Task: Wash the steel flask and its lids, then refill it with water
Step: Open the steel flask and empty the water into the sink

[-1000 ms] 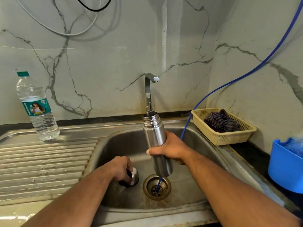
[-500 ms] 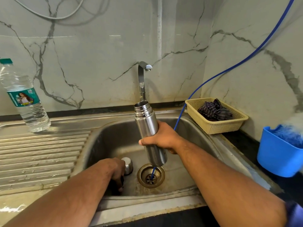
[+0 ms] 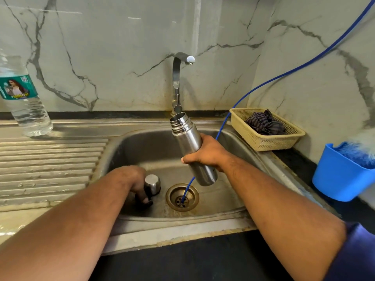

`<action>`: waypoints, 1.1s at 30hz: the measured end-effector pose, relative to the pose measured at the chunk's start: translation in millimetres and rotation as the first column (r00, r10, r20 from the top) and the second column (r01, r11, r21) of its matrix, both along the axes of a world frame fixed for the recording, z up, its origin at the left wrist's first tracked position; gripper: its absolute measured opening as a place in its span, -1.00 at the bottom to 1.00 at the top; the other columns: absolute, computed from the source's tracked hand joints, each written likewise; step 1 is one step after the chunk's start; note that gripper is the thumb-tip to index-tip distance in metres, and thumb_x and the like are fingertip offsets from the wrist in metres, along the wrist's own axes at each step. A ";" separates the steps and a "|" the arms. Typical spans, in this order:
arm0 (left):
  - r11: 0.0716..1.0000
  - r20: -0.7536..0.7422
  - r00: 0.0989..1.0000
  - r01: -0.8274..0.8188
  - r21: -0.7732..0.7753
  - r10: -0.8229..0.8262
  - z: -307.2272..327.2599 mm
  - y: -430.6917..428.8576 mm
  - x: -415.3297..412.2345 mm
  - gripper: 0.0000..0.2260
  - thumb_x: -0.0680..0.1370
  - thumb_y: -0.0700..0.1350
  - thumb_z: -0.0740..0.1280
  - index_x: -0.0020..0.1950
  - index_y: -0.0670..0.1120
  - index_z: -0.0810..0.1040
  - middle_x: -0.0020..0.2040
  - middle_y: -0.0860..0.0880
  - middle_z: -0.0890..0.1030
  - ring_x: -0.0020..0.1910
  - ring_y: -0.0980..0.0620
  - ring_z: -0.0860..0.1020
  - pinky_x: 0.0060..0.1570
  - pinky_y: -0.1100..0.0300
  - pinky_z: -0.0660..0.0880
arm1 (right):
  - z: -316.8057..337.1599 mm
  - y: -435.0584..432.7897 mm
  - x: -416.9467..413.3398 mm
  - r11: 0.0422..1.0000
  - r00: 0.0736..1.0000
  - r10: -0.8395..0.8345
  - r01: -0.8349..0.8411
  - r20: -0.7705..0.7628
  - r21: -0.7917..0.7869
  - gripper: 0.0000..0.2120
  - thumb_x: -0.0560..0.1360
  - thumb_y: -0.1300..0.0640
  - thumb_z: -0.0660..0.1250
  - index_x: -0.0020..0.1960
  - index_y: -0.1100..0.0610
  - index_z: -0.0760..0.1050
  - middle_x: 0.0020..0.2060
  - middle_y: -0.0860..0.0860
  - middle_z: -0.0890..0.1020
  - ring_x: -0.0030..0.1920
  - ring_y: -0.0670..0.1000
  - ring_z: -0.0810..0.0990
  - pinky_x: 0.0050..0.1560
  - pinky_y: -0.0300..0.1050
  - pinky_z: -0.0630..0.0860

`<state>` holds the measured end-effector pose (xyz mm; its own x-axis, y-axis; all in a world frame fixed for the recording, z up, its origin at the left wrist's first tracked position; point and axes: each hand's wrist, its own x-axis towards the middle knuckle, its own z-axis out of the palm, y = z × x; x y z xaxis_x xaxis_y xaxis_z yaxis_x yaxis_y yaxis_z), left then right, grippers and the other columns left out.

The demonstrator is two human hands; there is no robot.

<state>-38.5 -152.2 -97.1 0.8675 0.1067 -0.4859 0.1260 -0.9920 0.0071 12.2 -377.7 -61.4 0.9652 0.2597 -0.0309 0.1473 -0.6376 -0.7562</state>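
My right hand (image 3: 207, 156) grips the steel flask (image 3: 187, 139) around its middle and holds it above the sink (image 3: 129, 145), tilted a little left, its open threaded mouth up near the base of the tap (image 3: 177, 78). Down on the sink floor, my left hand (image 3: 132, 181) curls its fingers round a dark lid (image 3: 145, 200) that is mostly hidden under them. A steel cap (image 3: 152, 183) stands beside that hand, just left of the drain (image 3: 182, 197). No water runs from the tap.
A thin blue hose (image 3: 284, 77) comes down from the upper right into the drain. A plastic water bottle (image 3: 22, 98) stands at the back left above the ribbed draining board (image 3: 50, 169). A yellow basket (image 3: 269, 138) with a dark cloth and a blue tub (image 3: 341, 175) stand on the right.
My left hand has let go of the steel cap and moved toward me onto the dark lid. The flask has tilted slightly left; the view has shifted.
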 end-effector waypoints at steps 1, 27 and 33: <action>0.999 0.046 0.998 -0.033 -0.022 0.034 2.4 2.4 0.5 -0.47 0.37 0.18 0.60 0.15 -0.17 0.67 0.16 -0.09 0.68 0.15 -0.08 0.63 0.01 0.23 0.45 | 0.0 -0.1 -0.1 1.000 1.000 -0.006 0.006 0.004 -0.018 -0.20 0.20 0.04 0.70 0.36 -0.03 0.45 0.11 -0.04 0.63 0.09 0.02 0.62 0.18 0.05 0.60; 0.836 0.415 0.821 -0.130 -0.534 0.393 14.5 16.6 9.9 -0.44 0.42 -0.03 0.61 0.37 -0.07 0.54 0.19 -0.03 0.65 0.15 0.00 0.60 0.25 0.11 0.50 | -5.3 1.4 7.0 0.802 0.979 -0.138 0.199 0.149 -0.564 -0.22 0.32 0.00 0.64 0.42 -0.05 0.34 0.16 0.02 0.56 0.19 0.10 0.55 0.24 0.15 0.48; 0.823 0.424 0.806 -0.131 -0.553 0.413 18.3 14.2 5.4 -0.46 0.45 -0.06 0.59 0.38 -0.08 0.53 0.22 -0.06 0.64 0.19 -0.02 0.60 0.28 0.09 0.49 | -8.6 4.7 7.4 0.767 0.977 -0.147 0.210 0.153 -0.607 -0.23 0.32 -0.01 0.64 0.42 -0.06 0.34 0.19 0.04 0.57 0.23 0.11 0.54 0.28 0.18 0.44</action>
<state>-33.1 -138.0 -78.8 0.9658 0.2562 -0.0402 0.2272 -0.7613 0.6073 19.6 -373.0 -69.9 0.9987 0.0381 -0.0345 0.0312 -0.9831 -0.1804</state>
